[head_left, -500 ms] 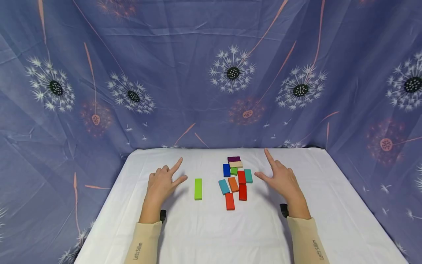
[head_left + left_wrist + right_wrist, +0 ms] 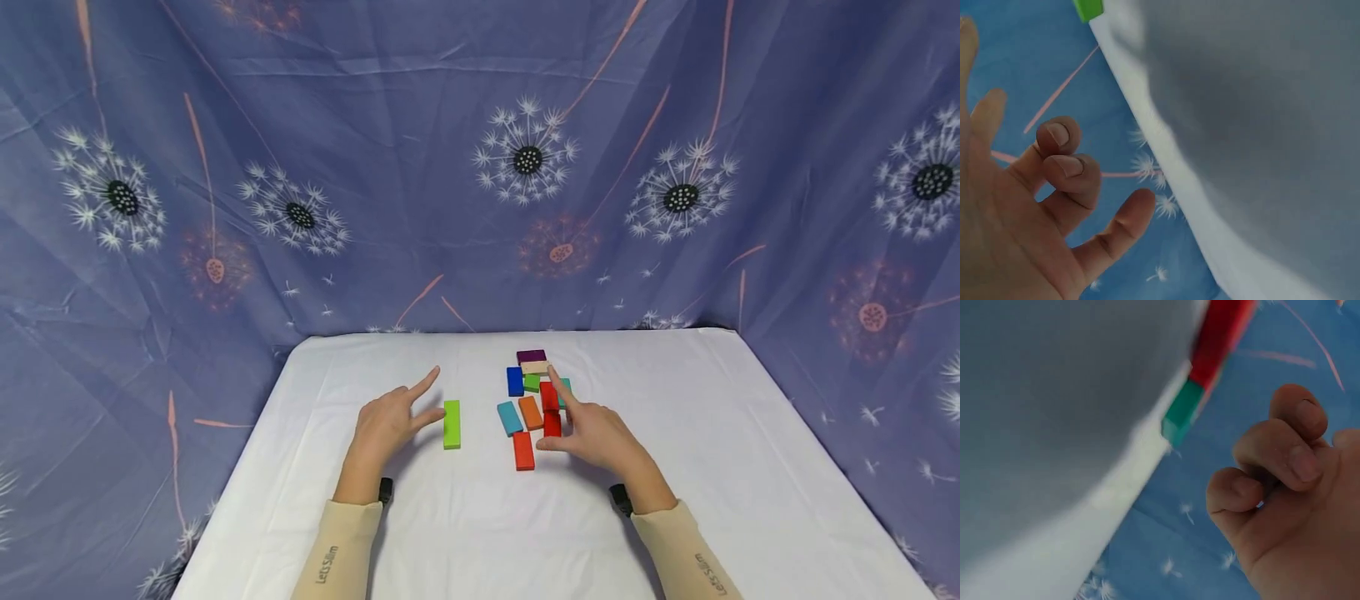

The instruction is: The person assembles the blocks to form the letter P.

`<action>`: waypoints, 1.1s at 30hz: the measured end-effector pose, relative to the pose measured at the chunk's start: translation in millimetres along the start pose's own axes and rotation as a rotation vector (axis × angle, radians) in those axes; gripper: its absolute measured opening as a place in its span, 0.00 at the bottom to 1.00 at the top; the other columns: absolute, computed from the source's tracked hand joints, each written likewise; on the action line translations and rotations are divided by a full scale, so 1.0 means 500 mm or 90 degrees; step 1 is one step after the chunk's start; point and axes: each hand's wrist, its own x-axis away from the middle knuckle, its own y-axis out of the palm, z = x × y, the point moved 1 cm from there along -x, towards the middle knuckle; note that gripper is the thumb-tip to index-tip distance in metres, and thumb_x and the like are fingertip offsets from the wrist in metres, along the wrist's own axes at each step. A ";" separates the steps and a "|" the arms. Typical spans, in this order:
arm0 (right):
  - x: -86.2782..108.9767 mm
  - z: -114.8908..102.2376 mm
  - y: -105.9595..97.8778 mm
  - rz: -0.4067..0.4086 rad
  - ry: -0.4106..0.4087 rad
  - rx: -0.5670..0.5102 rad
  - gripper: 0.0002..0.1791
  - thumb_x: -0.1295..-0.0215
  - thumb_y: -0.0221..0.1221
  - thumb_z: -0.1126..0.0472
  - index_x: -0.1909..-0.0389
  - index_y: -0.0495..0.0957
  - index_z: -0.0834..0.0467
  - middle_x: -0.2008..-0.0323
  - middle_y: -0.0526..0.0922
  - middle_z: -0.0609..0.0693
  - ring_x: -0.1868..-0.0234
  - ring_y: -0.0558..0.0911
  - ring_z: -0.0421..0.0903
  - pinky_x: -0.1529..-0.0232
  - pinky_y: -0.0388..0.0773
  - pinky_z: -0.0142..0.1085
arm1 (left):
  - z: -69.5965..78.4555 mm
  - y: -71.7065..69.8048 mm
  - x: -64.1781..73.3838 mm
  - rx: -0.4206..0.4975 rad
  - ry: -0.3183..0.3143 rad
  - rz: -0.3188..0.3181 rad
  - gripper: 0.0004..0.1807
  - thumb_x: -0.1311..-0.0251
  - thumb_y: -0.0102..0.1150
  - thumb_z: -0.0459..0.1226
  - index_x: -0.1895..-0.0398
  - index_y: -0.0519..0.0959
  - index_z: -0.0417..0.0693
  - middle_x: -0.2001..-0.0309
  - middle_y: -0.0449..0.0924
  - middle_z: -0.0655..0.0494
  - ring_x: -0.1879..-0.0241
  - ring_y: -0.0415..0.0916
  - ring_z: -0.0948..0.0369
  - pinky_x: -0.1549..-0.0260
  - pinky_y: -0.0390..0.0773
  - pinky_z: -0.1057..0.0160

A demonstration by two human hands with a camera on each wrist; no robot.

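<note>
My left hand hovers with index finger and thumb spread, its thumb tip overlapping the left edge of a lime-green block. In the left wrist view its other fingers are loosely bent and hold nothing. Over the right side of a block cluster is my right hand, index finger and thumb apart around two red blocks, the farther one and the nearer one. The hand partly hides a teal block. In the right wrist view the remaining fingers curl toward the palm, with nothing in them.
Left of the right hand lie an orange block, a light-blue block and another red block. Farther back are blue, green, cream and purple blocks. A white cloth covers the table; a patterned curtain hangs behind.
My right hand has moved left and nearer to me, from beside the cluster to over its red blocks. The left hand has shifted right, up to the lime-green block. The blocks lie as before.
</note>
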 end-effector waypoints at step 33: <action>0.026 -0.040 0.068 -0.034 -0.016 0.042 0.39 0.49 0.77 0.33 0.35 0.77 0.36 0.76 0.75 0.40 0.73 0.72 0.41 0.68 0.69 0.38 | -0.004 0.052 0.006 0.141 -0.007 -0.132 0.38 0.43 0.75 0.58 0.27 0.76 0.75 0.77 0.75 0.63 0.76 0.66 0.63 0.72 0.67 0.62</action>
